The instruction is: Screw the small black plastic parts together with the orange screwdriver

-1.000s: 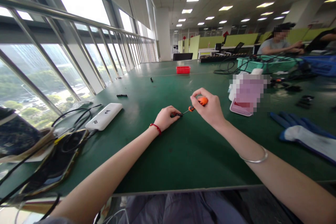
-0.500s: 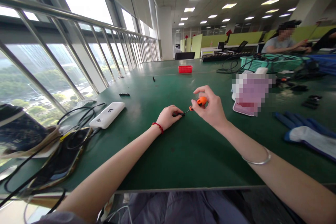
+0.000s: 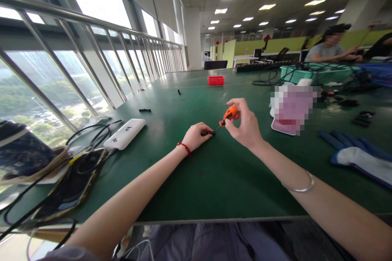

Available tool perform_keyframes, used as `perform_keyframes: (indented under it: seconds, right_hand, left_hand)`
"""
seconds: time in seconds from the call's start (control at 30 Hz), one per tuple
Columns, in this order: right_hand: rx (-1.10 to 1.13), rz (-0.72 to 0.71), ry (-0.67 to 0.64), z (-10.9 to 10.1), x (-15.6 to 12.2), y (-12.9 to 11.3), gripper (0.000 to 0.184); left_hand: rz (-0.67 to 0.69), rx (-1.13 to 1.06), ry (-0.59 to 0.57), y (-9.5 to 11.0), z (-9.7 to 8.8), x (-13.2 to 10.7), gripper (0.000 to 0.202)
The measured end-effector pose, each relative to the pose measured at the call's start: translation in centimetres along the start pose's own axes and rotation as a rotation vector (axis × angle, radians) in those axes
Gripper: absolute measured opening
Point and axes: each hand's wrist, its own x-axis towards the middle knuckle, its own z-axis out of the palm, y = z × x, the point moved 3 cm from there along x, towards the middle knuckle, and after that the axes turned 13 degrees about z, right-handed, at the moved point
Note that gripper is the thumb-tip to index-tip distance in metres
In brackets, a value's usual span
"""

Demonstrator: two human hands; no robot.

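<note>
My left hand rests on the green table, its fingers closed on a small black part whose exact kind I cannot make out. To its right, my right hand grips a screwdriver with an orange and black handle, thumb and fingers around it. The screwdriver tilts down to the left, and its thin shaft reaches the right end of the black part. Whether the tip sits in a screw is too small to tell.
A white power bank, a phone and black cables lie at left. Ahead stands a red basket. At right are blue-and-white gloves and a green basket. Another person sits beyond.
The screwdriver handle has tipped a little to the left and up, and my right hand has shifted slightly with it. My left hand and the black part have stayed in place.
</note>
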Motion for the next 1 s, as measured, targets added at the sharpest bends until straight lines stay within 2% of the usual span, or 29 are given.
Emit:
perform_keyframes:
  seconds: [0.1, 0.23, 0.3, 0.37, 0.43, 0.57, 0.67, 0.83, 0.9, 1.0]
  right_hand:
    - [-0.052, 0.047, 0.001, 0.07, -0.02, 0.08, 0.029]
    - [-0.016, 0.092, -0.059, 0.20, -0.09, 0.02, 0.018]
    - [0.010, 0.061, -0.038, 0.12, -0.09, 0.02, 0.021]
    - [0.005, 0.032, 0.001, 0.01, -0.05, 0.11, 0.032]
    - [-0.034, 0.049, 0.027, -0.03, 0.02, 0.24, 0.038]
    - [-0.057, 0.141, -0.001, 0.06, 0.10, 0.34, 0.023]
    - [0.001, 0.117, -0.040, 0.16, 0.06, 0.22, 0.019]
    - [-0.014, 0.087, 0.012, -0.01, 0.11, 0.32, 0.040]
    - [-0.037, 0.129, 0.013, -0.05, 0.19, 0.38, 0.033]
    - [0.012, 0.136, -0.056, 0.07, 0.30, 0.34, 0.019]
  left_hand:
    - [-0.003, 0.003, -0.004, 0.04, -0.03, 0.01, 0.017]
    - [-0.001, 0.000, -0.008, 0.09, -0.05, 0.04, 0.017]
    - [-0.002, 0.001, -0.007, 0.11, -0.06, 0.03, 0.017]
    - [-0.006, -0.001, -0.002, 0.11, -0.08, 0.02, 0.016]
    - [-0.006, -0.002, 0.000, 0.10, -0.09, 0.01, 0.016]
    - [0.002, 0.006, -0.011, 0.10, -0.06, 0.01, 0.018]
    - [-0.001, 0.006, -0.005, 0.08, -0.06, 0.02, 0.017]
    - [0.000, -0.002, -0.004, 0.03, -0.07, 0.00, 0.017]
    - [0.003, 0.000, -0.011, 0.03, -0.07, 0.01, 0.018]
    - [0.001, 0.007, -0.017, 0.04, -0.06, 0.02, 0.018]
